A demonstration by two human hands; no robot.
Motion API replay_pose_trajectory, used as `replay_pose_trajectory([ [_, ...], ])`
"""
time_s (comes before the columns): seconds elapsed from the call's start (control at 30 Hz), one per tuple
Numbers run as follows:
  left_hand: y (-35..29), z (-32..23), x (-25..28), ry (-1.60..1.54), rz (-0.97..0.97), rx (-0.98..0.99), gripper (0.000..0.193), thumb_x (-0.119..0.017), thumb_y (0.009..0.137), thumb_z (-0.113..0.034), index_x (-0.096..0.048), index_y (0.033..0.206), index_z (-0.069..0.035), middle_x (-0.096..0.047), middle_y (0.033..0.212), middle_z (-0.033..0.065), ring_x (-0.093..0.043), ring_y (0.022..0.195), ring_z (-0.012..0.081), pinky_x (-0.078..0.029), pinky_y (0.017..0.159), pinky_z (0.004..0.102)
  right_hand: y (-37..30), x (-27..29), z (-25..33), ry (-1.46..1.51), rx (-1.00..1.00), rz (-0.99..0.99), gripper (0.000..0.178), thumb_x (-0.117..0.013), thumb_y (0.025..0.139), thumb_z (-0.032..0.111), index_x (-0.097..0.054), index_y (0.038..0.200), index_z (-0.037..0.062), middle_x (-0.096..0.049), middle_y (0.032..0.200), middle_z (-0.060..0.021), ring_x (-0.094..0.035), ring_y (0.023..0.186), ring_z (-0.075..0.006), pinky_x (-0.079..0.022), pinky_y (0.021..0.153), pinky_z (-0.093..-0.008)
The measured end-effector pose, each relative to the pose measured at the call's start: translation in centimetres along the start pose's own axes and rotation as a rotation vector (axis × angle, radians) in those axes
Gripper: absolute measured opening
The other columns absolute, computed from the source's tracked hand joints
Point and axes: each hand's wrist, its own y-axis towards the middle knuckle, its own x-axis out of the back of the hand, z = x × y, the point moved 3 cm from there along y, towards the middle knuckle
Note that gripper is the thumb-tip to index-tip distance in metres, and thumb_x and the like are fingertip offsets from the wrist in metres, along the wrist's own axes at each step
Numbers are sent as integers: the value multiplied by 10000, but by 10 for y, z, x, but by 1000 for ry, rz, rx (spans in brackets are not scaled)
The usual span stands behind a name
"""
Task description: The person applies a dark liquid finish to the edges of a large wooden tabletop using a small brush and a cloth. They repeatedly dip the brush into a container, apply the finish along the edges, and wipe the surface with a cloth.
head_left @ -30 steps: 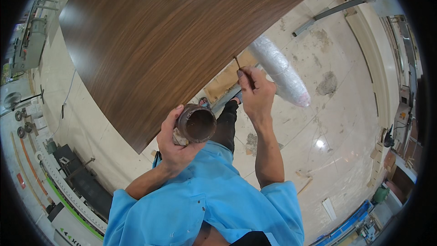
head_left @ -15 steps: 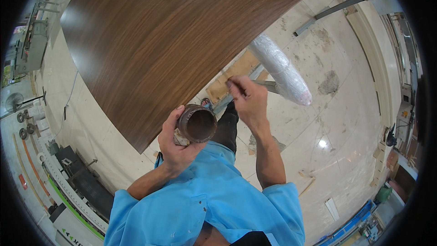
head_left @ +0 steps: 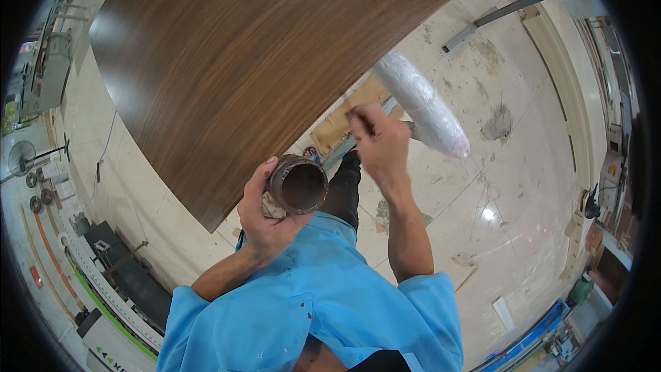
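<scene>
My left hand is wrapped round a brown-stained open jar at the near edge of a dark wood-grain panel. The jar's mouth faces up, and its inside is dark brown. A crust of brown coats its rim. To the right, my right hand hovers just off the panel's long edge with its fingers pinched together. Slight blur covers the fingertips, and whatever is between them is too small or hidden to tell.
A roll in clear plastic wrap juts out beneath the panel on the right, near a wooden board. A metal bar stands farther right. Machinery and a fan are on the left.
My right hand has shifted slightly right and up, its wrist turning a little. My left hand still grips the jar in nearly the same place.
</scene>
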Motion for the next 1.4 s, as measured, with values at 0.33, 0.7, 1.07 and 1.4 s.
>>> replay_pose_trajectory([
  [0.33,-3,7,0,-47,79,-4,880,-852,671,-14,-352,1394,42,-555,1245,168,-600,1128,228,-498,962,336,1,3,0,27,-96,-66,70,-667,863,86,-651,897,27,-636,687,-166,-652,603,-302,-498,559,-352],
  [0.7,-3,6,1,-43,78,-13,880,-850,679,-19,-348,1399,42,-537,1263,170,-597,1130,233,-499,967,341,1,2,-2,-24,10,31,74,-660,838,59,-641,907,39,-636,710,-161,-658,642,-320,-500,583,-376],
  [1.07,-2,5,0,-63,69,8,867,-834,682,-10,-349,1399,42,-530,1266,174,-593,1137,235,-499,971,344,29,22,-5,-227,1,-152,44,-653,853,66,-633,879,38,-639,758,-147,-634,674,-315,-490,607,-385],
  [1.4,11,-1,-11,-74,-70,101,790,-868,677,-79,-441,1330,41,-650,1126,159,-650,1030,229,-494,919,331,40,37,-4,-225,69,-104,51,-663,847,76,-645,879,40,-616,795,-107,-617,701,-304,-480,625,-377],
])
